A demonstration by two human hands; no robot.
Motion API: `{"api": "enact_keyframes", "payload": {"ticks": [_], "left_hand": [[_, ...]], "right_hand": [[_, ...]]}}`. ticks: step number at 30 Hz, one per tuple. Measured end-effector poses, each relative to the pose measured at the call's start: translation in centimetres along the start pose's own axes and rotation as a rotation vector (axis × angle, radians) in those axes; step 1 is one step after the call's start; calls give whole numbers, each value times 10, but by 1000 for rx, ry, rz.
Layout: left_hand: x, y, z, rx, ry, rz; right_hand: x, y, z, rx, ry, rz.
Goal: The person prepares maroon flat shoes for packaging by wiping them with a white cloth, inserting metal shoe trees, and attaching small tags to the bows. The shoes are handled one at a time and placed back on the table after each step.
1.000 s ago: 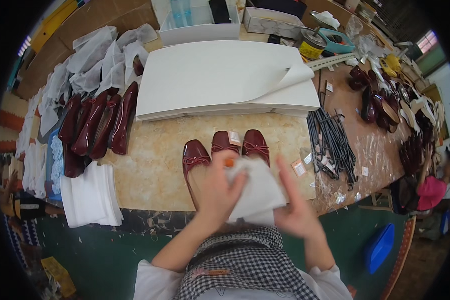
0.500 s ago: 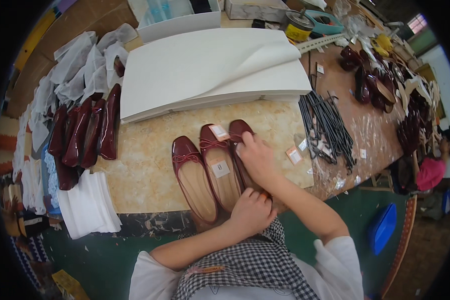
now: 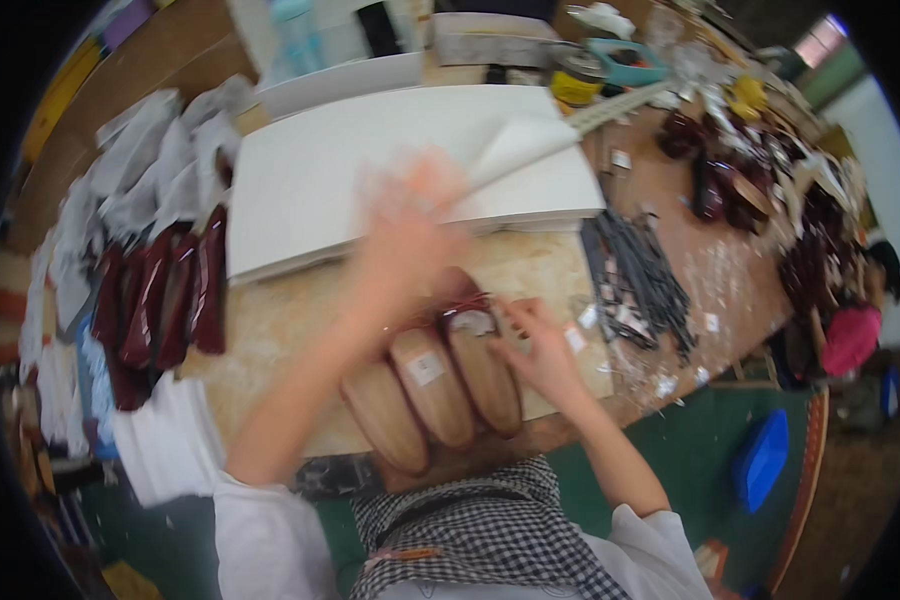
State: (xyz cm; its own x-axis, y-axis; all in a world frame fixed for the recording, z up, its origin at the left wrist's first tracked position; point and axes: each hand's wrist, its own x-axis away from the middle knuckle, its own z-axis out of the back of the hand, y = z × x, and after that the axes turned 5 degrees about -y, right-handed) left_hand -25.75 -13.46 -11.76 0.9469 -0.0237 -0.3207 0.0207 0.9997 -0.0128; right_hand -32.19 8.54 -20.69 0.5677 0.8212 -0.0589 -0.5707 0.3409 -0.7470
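Three dark red patent flat shoes point(image 3: 435, 400) lie side by side at the near edge of the speckled stone worktop point(image 3: 270, 330), tan insoles up. The right hand point(image 3: 540, 355) rests its fingers on the rightmost shoe. The left hand point(image 3: 410, 225) is blurred above the shoes, reaching toward the stack of white paper sheets point(image 3: 370, 175); whether it is open or closed I cannot tell. Farther left, more dark red shoes point(image 3: 165, 295) lie in a row.

Worn tan worktable point(image 3: 300, 330) over dark green floor point(image 3: 710, 440).
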Motion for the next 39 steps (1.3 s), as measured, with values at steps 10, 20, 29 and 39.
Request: {"api": "enact_keyframes", "payload": {"ticks": [10, 20, 29, 39], "left_hand": [[-4, -22, -9, 363, 206, 371], [127, 86, 37, 721, 419, 156], [135, 72, 23, 1412, -77, 889], [160, 147, -13, 311, -336, 332]], "right_hand": [[36, -33, 22, -801, 89, -74], [48, -79, 2, -1153, -442, -499], [-5, -84, -16, -359, -141, -25], [-42, -76, -80, 783, -148, 473]]}}
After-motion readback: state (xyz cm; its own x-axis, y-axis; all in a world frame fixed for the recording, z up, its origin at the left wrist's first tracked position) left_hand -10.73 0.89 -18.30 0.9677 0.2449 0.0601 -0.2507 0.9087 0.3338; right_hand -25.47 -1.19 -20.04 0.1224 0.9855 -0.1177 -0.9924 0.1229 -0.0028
